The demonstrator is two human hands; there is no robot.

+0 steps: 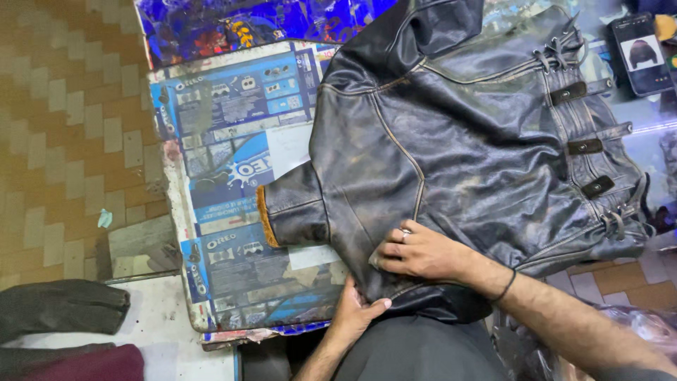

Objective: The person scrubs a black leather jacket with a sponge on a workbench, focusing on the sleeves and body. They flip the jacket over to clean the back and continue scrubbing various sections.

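Head view, read from left to right. At far left, a brown tiled floor (63,141) with dark folded garments (63,310) lying at the lower corner. Next, a worktable (176,212) whose top is covered with blue printed packaging sheet (233,113). A black leather jacket (465,141) lies spread flat across the table, its sleeve cuff (271,215) with a tan lining edge pointing left. The left hand (356,310) sits at the jacket's near hem, thumb on top of the leather and fingers tucked beneath, pinching the edge. Just above and to the right, the right hand (416,252), wearing a ring, presses palm-down on the lower panel, fingers spread and flat, gripping nothing; a dark band circles its wrist. Buckled straps (585,144) run down the jacket's right side. A phone (642,53) lies at upper right.
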